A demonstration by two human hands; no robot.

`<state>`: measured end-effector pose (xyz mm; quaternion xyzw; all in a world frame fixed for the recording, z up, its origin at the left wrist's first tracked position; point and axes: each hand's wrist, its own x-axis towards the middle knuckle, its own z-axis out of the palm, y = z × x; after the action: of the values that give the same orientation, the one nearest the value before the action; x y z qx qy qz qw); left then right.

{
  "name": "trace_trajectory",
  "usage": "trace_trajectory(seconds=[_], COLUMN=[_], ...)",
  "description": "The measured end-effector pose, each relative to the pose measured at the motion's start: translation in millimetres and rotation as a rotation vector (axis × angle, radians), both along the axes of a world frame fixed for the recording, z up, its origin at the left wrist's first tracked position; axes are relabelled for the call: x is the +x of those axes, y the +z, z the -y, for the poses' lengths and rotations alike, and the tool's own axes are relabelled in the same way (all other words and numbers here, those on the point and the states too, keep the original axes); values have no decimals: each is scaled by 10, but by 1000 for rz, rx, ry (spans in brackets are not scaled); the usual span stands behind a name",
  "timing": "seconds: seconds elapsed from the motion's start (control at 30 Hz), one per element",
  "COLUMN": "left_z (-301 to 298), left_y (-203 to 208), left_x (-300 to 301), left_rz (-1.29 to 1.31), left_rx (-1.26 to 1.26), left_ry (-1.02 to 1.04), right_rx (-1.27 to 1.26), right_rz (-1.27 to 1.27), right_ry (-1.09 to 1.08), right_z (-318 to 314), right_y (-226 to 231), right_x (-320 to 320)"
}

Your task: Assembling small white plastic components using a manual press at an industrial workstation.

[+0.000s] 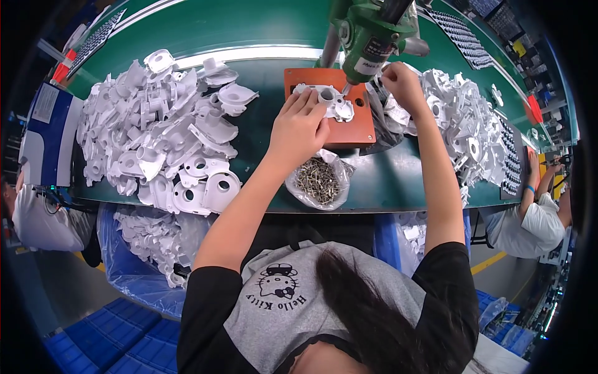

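A white moulded plastic part (pixel 343 110) with a round collar lies on an orange fixture block (pixel 349 133). My left hand (pixel 299 128) holds this part on its left side, fingers over it and thumb at its near edge. Above the block hangs a green machine head (pixel 367 47), its thin tip coming down close to the part's right end. My right hand (pixel 405 87) is raised just right of that head with fingers curled closed; whatever they hold is hidden. Near the block's front edge sits a clear bag of small metal screws or pins (pixel 317 181).
Heaps of white plastic parts lie on the left (pixel 156 124) and right (pixel 461 124) of the green bench (pixel 258 149). Lined bins with more parts (pixel 156 243) stand below the front edge. A dark plastic bag (pixel 387 138) touches the block's right side. Other people work at both sides.
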<state>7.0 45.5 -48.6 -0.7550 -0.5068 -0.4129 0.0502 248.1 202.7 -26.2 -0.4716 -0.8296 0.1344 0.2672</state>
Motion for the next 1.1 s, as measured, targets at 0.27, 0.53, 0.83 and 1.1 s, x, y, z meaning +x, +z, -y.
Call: trace_trajectory(seconds=[0.27, 0.53, 0.83, 1.1], left_z=[8, 1, 1, 1], left_y=[-5, 0, -7, 9], left_x=[2, 10, 13, 28], left_rz=[-13, -6, -2, 0], left_rx=[-3, 15, 9, 15], left_ry=[11, 19, 18, 15], right_rx=[-374, -325, -245, -413], right_rz=[-514, -526, -385, -648], right_ry=[58, 121, 113, 104], right_z=[575, 531, 619, 535], right_y=[69, -157, -85, 118], right_x=[-656, -612, -557, -370])
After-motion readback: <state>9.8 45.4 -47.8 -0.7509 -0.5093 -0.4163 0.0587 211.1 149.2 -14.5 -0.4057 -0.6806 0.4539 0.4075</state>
